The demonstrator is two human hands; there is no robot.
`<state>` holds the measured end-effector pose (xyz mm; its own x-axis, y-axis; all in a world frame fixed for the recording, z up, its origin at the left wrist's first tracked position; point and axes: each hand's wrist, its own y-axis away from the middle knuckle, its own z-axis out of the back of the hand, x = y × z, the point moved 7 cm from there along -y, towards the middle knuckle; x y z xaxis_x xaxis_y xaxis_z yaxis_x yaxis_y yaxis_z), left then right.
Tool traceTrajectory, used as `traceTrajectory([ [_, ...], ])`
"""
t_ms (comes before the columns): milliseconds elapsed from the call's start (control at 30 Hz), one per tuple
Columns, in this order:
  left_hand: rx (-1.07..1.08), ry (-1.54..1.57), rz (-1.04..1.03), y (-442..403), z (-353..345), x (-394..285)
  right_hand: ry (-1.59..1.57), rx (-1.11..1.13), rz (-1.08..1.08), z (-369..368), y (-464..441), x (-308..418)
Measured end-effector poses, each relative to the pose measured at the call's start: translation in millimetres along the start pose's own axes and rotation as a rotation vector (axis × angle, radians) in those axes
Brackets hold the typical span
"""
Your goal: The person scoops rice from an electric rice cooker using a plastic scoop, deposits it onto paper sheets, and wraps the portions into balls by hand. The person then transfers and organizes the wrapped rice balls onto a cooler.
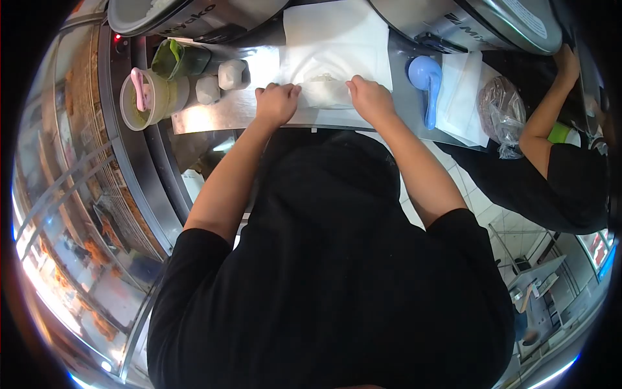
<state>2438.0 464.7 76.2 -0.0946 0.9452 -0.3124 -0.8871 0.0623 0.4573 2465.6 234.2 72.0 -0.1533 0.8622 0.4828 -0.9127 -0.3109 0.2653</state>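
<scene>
A white sheet of wrapping paper (336, 35) lies on the steel counter in front of me. What looks like a small mound of white rice (319, 77) rests on it, partly covered by the near edge folded up over it. My left hand (277, 104) is closed on the left end of that folded edge. At the right end, my right hand (371, 100) pinches the same edge. Two small white wrapped packets (230, 75) sit on the counter left of the sheet.
Two Miyako rice cookers (214, 19) stand at the back. On the left are a tub of green sauce (155, 104) and a container of green leaves (173, 58). To the right lie a blue rice scoop (426, 72), stacked paper (459, 97), a plastic bag (502, 110) and a co-worker's arm (549, 107).
</scene>
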Motion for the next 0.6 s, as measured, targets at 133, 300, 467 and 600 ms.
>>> traceTrajectory([
  [133, 0.145, -0.066, 0.189, -8.1, -5.8, -8.6, 0.104, 0.052, -0.056, -7.6, -1.3, 10.9],
  [300, 0.213, -0.228, 0.309, -8.5, 3.1, -8.3, 0.269, -0.108, 0.011, 10.0, 5.9, 25.4],
  [467, 0.010, -0.321, 0.121, -26.3, 29.1, -7.9, 0.147, -0.214, 0.041, 23.4, -14.1, 19.9],
  [600, -0.277, -0.250, -0.205, -45.0, 41.3, -9.2, 0.241, -0.304, 0.364, 19.3, -44.2, 14.0],
])
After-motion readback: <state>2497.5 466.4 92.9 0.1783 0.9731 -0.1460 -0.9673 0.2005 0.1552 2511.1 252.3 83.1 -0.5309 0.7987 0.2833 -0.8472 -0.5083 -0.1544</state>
